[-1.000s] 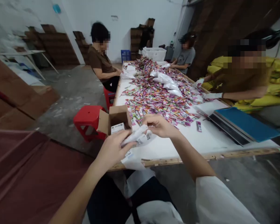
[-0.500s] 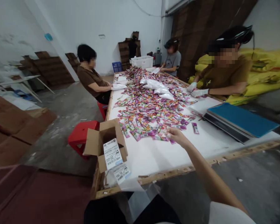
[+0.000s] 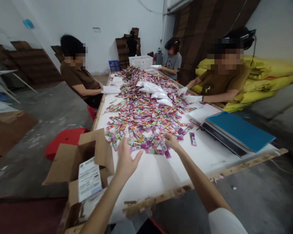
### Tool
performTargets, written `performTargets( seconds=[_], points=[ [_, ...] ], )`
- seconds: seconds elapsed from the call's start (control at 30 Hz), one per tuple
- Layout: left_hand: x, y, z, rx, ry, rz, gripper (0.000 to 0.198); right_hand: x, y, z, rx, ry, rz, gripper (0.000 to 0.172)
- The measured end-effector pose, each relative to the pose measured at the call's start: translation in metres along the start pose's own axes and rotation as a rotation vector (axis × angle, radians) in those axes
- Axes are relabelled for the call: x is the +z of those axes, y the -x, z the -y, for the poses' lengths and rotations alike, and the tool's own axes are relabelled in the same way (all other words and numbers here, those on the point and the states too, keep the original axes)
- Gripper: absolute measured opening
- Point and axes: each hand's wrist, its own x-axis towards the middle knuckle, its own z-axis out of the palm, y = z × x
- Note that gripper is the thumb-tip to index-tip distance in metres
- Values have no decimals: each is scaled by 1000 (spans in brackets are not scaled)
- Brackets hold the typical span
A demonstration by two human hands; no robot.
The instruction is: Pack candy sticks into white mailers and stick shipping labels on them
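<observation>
My left hand point(image 3: 127, 161) is open over the near edge of a spread heap of small colourful sachets point(image 3: 146, 117), fingers stretched forward and thumb apart. Its fingertips are slightly blurred against the packets. At the heap's near right edge, my right hand point(image 3: 171, 141) has its fingers curled together among the sachets; what they pinch, if anything, is too small to make out. One loose sachet point(image 3: 192, 138) lies by itself to the right of that hand. Several filled white bags point(image 3: 155, 91) rest on top of the heap.
An opened cardboard box point(image 3: 65, 162) with a printed label stands at the table's near left corner. A blue flat-topped device point(image 3: 241, 130) sits at right. Co-workers sit along both sides; one has gloved hands point(image 3: 192, 98). A white crate point(image 3: 141, 61) stands at the far end.
My left hand has come into view and reached forward to the heap's near edge. My right hand stays at the sachets. The view has shifted, so the scene appears farther left.
</observation>
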Motion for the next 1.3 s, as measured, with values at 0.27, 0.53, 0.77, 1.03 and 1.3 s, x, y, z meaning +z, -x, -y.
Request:
performTargets(
  seconds=[0.27,0.53,0.77,1.03,1.3],
  points=[
    [160,-44,47,-292,-610,268,86,-13,-116,-5,-167,263,-123,43],
    [175,-84,60,-239,-669,285,83,-16,-320,10,-267,835,-413,60],
    [186,-73,76,-281,-606,292,88,-19,-432,1,-52,1003,-371,73],
    [189,-70,73,-317,-503,292,90,-15,-429,-4,-77,1164,-154,38],
    [188,-75,68,-319,-465,243,86,-83,-324,91,-261,1217,-239,36]
  ],
)
